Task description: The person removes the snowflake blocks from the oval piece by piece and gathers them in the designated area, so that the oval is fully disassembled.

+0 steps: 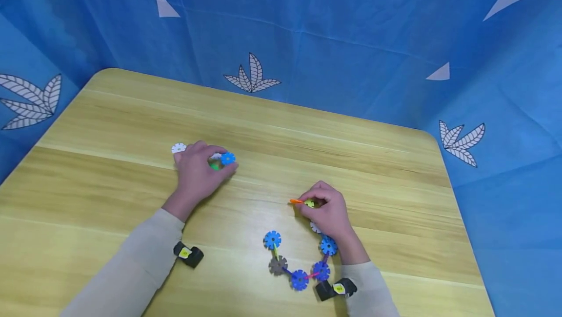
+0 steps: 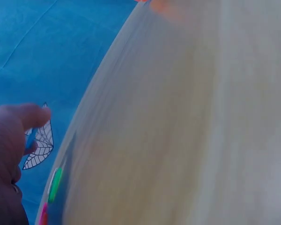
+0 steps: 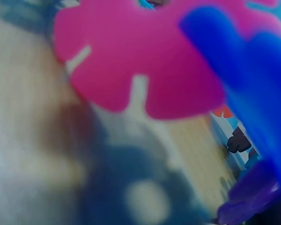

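Note:
My left hand (image 1: 197,170) pinches a blue notched disc (image 1: 228,158) between thumb and forefinger. In the left wrist view the same disc (image 2: 31,138) shows edge-on at the fingertips. A white disc (image 1: 178,148) lies beside that hand, and a green disc (image 1: 214,166) shows under its thumb and finger. My right hand (image 1: 327,209) pinches an orange disc (image 1: 296,201), seen nearly edge-on, with a yellow-green disc (image 1: 309,203) close behind it. Below the hand curves a chain of interlocked discs, including a grey one (image 1: 278,265). A pink chain disc (image 3: 140,56) fills much of the right wrist view.
The wood-patterned table (image 1: 246,268) has rounded far corners. A blue cloth (image 1: 351,53) with leaf prints hangs behind and beside it. A black wrist camera (image 1: 335,288) sits close to the chain's right side. Green (image 2: 55,185) and pink (image 2: 43,215) pieces appear in the left wrist view.

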Tool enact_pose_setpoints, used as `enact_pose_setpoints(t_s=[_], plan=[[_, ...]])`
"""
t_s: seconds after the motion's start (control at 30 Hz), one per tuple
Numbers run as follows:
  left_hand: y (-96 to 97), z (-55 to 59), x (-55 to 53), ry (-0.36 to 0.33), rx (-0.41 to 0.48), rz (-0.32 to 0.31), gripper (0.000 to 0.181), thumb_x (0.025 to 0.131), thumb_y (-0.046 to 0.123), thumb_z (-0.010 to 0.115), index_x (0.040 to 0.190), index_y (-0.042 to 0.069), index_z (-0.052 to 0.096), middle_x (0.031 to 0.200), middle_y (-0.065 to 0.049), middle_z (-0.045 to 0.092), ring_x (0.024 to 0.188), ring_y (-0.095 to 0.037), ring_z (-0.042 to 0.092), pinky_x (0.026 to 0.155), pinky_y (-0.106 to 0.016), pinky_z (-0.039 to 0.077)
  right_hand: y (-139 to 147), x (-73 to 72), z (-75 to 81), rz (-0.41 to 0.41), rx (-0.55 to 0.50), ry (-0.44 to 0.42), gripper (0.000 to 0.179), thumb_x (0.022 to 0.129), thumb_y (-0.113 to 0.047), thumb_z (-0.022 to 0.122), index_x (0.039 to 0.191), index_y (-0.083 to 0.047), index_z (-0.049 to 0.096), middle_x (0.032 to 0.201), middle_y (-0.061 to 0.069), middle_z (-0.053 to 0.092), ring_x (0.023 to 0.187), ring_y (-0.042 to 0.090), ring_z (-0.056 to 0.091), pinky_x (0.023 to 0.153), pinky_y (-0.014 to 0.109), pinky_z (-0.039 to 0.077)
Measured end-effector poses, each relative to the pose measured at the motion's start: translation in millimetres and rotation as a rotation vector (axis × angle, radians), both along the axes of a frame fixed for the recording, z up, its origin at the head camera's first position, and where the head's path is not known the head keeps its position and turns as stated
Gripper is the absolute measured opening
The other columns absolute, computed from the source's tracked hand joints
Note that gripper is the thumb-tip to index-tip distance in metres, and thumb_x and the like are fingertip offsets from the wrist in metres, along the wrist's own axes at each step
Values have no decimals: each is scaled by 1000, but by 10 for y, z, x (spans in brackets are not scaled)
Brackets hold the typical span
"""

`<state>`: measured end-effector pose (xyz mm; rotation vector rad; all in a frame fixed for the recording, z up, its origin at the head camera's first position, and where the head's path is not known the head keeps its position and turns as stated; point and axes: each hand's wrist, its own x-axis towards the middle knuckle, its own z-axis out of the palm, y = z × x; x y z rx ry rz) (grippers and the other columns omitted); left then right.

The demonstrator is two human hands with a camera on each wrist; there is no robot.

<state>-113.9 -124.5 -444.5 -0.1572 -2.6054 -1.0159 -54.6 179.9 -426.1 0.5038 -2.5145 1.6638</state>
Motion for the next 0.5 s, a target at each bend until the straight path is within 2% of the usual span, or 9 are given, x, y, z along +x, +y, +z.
enact_pose_setpoints(t_s=[0.23, 0.5], plan=[[45, 3, -89, -99, -118, 4, 44, 79, 45, 82, 107, 11, 76, 100, -10, 62, 94, -33, 52, 84, -55, 25, 15, 13, 11, -5, 9, -8, 16, 73, 15, 79, 78, 1, 74, 76, 20, 57, 61, 16, 41, 56, 25, 35], [73, 36, -172, -185, -227, 7, 50, 81, 49, 80, 115, 13, 76, 99, -11, 57, 92, -33, 48, 80, -53, 25, 14, 9, 24, -11, 23, -21, 16, 73, 14, 79, 77, 0, 74, 76, 20, 57, 62, 17, 42, 57, 25, 37]])
